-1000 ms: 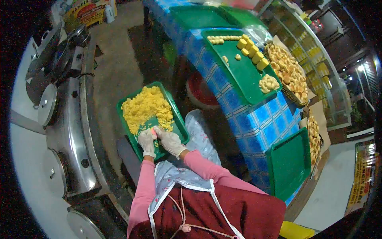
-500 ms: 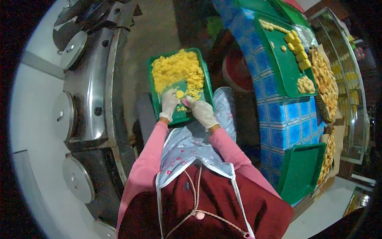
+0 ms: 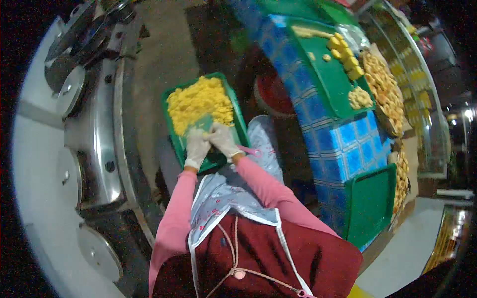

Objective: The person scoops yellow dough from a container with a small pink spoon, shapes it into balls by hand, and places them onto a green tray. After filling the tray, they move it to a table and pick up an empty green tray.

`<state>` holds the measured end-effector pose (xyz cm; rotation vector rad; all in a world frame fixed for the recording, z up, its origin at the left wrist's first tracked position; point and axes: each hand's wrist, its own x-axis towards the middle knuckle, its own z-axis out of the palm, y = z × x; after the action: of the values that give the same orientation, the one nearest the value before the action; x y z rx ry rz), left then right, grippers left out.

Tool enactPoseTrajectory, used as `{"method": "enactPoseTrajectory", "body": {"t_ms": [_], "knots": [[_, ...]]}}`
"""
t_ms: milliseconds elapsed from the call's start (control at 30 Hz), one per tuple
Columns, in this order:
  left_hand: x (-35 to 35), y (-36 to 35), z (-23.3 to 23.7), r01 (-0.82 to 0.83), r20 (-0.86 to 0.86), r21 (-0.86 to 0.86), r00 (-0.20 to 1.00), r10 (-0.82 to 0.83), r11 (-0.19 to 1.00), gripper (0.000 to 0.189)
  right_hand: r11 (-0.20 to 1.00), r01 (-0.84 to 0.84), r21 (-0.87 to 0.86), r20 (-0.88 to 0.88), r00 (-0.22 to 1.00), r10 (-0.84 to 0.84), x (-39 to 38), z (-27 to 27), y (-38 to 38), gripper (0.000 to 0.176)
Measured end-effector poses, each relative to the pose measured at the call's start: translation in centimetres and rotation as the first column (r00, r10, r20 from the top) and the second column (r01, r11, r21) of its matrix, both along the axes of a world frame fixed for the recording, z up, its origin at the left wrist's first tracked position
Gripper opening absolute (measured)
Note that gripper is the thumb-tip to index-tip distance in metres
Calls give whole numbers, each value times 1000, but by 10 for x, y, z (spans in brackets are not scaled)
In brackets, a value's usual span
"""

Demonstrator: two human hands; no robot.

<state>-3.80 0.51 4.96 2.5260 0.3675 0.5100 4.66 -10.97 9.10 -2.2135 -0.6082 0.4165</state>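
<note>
A green tray [image 3: 241, 116] rests at my lap, heaped with crumbly yellow mixture [image 3: 201, 102]. Both my hands wear whitish gloves and meet over its near part. My left hand [image 3: 198, 148] is closed, its fingertips round a small yellow lump [image 3: 205, 134] of the mixture. My right hand [image 3: 223, 140] is closed too, with fingertips against the left ones. Past its wrist sticks out a pink handle [image 3: 248, 150] with a ring end; the rest of this tool is hidden, apparently in the palm.
On my right, a blue checked table [image 3: 343, 144] bears a green tray [image 3: 318, 89] with yellow blocks [image 3: 347, 57] and pale dough [image 3: 359, 98]. Nearer lies another green tray [image 3: 370, 203]. Small golden baked pieces [image 3: 383, 92] lie beyond. A steel counter [image 3: 97, 149] with round lids is at left.
My hands have come together; the yellow lump shows less between them. The pink tool's handle now shows beside my right wrist, no longer pink at the fingertips. The whole view has shifted.
</note>
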Motion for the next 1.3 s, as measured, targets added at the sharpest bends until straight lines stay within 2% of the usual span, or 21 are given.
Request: {"method": "enactPoseTrajectory", "body": {"t_ms": [67, 200, 300, 333, 433, 467, 567, 600, 700, 767, 800, 900, 933, 1033, 1067, 1100, 1133, 1167, 1200, 1267, 1300], "knots": [[-1, -10, 19, -40, 29, 9, 999, 40, 999, 19, 993, -10, -115, 64, 998, 18, 1, -7, 11, 30], [-9, -17, 39, -61, 82, -87, 994, 68, 994, 22, 995, 13, -100, 23, 1000, -11, -5, -2, 13, 33], [-14, -25, 66, -103, -60, -91, 993, 98, 990, 25, 993, 36, -111, -22, 999, -39, -8, 14, 9, 34], [-19, -26, 74, -142, -85, -163, 988, 129, 976, 26, 993, -3, -121, -173, 985, -18, -7, 36, 6, 32], [-39, -27, 76, -295, 22, -329, 947, 319, 897, 28, 987, -8, 158, -37, 999, 14, -15, 37, -3, 34], [-41, -28, 75, -316, 47, -345, 935, 353, 884, 29, 973, -223, 68, 362, 914, 184, -14, 35, -2, 28], [-43, -28, 81, -368, 120, -388, 889, 443, 845, 30, 876, -446, -186, 550, 691, 469, -14, 24, 5, 24], [-41, -27, 80, -365, 120, -416, 886, 448, 833, 31, 873, -467, -142, 617, 648, 447, -14, 22, 7, 22], [-35, -22, 78, -377, 138, -463, 863, 485, 802, 34, 913, -389, -119, 474, 786, 397, -10, 27, 13, 29], [-32, -21, 73, -404, 67, -464, 871, 486, 788, 36, 966, -252, 52, 95, 964, 246, -8, 40, 7, 36], [-30, -19, 70, -415, 33, -465, 875, 484, 782, 38, 982, -155, 112, -112, 980, 167, -5, 49, 5, 39], [-19, -12, 36, -368, 144, -210, 905, 401, 906, 39, 970, -20, 242, -366, 924, 110, 13, 51, -7, 46], [-15, -11, 32, -362, 19, -259, 925, 380, 895, 39, 964, 22, 265, -460, 882, 106, 18, 65, -12, 47], [-14, -2, 6, -152, 26, 19, 988, 151, 988, 41, 949, -65, 307, -383, 905, 186, 31, 147, -27, 46], [-9, -1, 17, -128, -140, -71, 983, 117, 989, 41, 958, -152, 244, -348, 908, 233, 38, 188, -32, 43], [-4, 2, 0, -110, -70, -47, 992, 106, 993, 38, 912, -188, 364, -239, 928, 286, 52, 205, -35, 42], [-1, 7, -45, -154, 54, -427, 979, 195, 891, 38, 850, -234, 472, -122, 937, 326, 68, 218, -38, 41], [0, 8, -51, -150, 73, -481, 975, 211, 864, 38, 772, -289, 566, -3, 936, 352, 84, 233, -42, 41], [1, 9, -56, -145, 93, -533, 969, 228, 834, 39, 813, -274, 514, 70, 958, 279, 96, 273, -52, 39], [-10, 2, 2, -107, -3, -5, 994, 107, 994, 43, 874, -319, 368, 380, 909, 172, 131, 359, -82, 32], [-9, 0, 5, -129, -4, -56, 992, 129, 990, 40, 898, -355, 258, 590, 794, 145, 153, 387, -98, 26]]}}
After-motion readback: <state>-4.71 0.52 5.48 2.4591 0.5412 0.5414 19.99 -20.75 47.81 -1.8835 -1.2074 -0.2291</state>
